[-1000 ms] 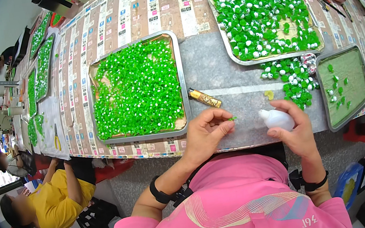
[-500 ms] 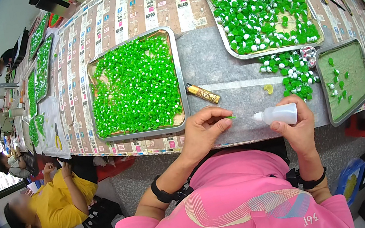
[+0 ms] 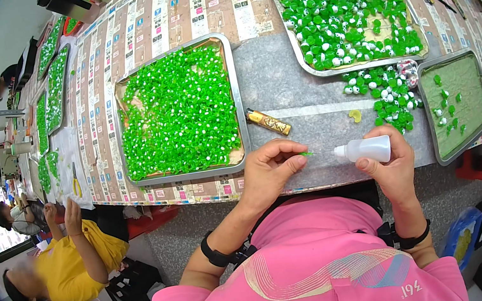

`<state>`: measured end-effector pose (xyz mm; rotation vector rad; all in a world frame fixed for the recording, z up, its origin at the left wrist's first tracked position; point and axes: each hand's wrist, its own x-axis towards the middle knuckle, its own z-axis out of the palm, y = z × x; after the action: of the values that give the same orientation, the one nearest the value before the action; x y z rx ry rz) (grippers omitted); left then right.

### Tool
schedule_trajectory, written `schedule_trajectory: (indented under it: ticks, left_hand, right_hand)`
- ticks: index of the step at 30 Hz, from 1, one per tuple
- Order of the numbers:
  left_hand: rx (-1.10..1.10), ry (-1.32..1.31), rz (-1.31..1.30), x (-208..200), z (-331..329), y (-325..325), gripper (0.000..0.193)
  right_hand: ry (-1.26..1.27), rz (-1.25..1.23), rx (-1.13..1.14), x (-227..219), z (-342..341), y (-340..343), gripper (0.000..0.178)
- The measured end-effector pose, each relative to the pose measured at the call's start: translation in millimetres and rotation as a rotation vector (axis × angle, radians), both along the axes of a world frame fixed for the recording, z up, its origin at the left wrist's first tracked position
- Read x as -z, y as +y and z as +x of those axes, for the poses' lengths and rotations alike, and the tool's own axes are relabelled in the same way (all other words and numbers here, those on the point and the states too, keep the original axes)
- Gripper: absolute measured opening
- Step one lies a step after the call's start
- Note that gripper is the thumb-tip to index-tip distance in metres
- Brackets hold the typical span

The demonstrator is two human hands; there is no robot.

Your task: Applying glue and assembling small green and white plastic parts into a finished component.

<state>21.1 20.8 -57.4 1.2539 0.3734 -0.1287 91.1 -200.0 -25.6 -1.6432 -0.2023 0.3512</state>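
Note:
My left hand [image 3: 272,174] pinches a small green plastic piece [image 3: 308,153] between thumb and fingertips, just above the table's near edge. In my right hand [image 3: 392,174] lies a translucent white squeeze bottle [image 3: 371,149], tipped on its side. Its nozzle points left at the green piece, with a gap between them. Beyond my left hand a gold and black lighter [image 3: 270,123] rests on a grey cloth [image 3: 274,80]. A small yellow piece [image 3: 355,116] lies on that cloth, beside a loose heap of green pieces with white eyeball-like balls [image 3: 388,97].
A metal tray [image 3: 236,96] of small green pieces stands at left. Another tray [image 3: 301,65] of green pieces with white balls is at back right. A smaller green-lined tray [image 3: 469,110] holds several pieces at right. A co-worker in a yellow shirt [image 3: 75,270] sits at left.
My hands stay almost in place; the bottle has shifted very slightly left. The co-worker in yellow has raised both hands.

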Motion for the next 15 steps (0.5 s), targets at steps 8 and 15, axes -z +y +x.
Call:
schedule_trajectory:
  ticks: [8,15]
  left_hand:
    - [0.016,-0.021,0.043,2.8,-0.2,0.5,0.017]
    - [0.014,0.121,-0.137,-6.0,-0.8,0.0,0.016]
  right_hand:
    - [-0.009,-0.011,-0.015,0.3,0.7,0.6,0.038]
    - [0.067,0.086,0.041,-6.2,-2.0,0.0,0.039]
